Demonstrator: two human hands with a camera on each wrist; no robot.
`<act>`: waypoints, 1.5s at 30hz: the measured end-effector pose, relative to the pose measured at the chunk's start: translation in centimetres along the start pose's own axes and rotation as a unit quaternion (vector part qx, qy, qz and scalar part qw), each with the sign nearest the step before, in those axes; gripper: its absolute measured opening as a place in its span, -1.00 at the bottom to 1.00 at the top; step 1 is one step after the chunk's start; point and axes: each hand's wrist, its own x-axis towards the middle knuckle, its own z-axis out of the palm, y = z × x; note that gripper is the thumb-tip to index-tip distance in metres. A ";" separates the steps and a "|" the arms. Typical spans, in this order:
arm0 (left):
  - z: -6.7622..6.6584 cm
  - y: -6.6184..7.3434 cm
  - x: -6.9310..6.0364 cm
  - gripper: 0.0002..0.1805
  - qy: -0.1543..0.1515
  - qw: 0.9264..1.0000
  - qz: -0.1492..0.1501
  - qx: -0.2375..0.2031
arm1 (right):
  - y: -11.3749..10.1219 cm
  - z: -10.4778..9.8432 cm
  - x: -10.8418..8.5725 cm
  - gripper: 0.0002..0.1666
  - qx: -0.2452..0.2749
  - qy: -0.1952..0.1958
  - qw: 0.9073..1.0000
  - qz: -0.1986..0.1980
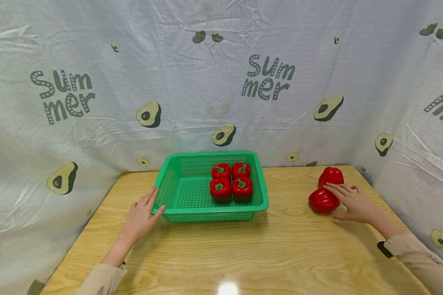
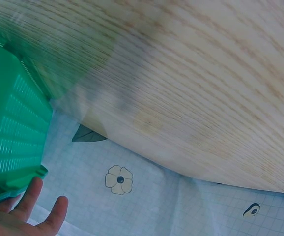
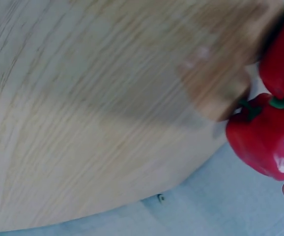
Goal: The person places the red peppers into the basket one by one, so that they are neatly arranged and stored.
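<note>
A green plastic basket (image 1: pixel 210 211) stands on the table, with several red bell peppers (image 1: pixel 220 192) upright in its right half, green stems up. My left hand (image 1: pixel 142 215) touches the basket's near left corner, fingers extended along the rim and thumb spread at the front. On the right, two more red bell peppers lie close together: a near one (image 1: pixel 322 201) and a far one (image 1: pixel 330 175). Spread around the near pepper is my right hand (image 1: pixel 354 205), its fingers reaching over the top and thumb at the near side. Both loose peppers' green stems show in the right wrist view.
The wooden table (image 1: pixel 221 250) has a shiny surface. A white cloth (image 1: pixel 184 94) printed with avocados, flowers and lettering hangs behind it and along both sides. The basket's far side stands near the back cloth.
</note>
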 end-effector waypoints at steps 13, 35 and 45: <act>0.1 0.2 0.2 -0.33 -0.008 1.000 -0.002 -0.004 | 0.9 1.4 0.1 0.09 -0.020 0.011 1.000 -0.002; 0.1 0.0 0.1 -0.33 0.006 1.000 -0.001 -0.004 | -0.1 0.9 0.5 -0.02 -0.005 0.031 0.999 -0.010; -0.1 0.0 0.0 -0.34 0.005 1.000 -0.003 -0.003 | -1.4 0.0 1.3 -0.03 0.010 0.014 1.000 -0.015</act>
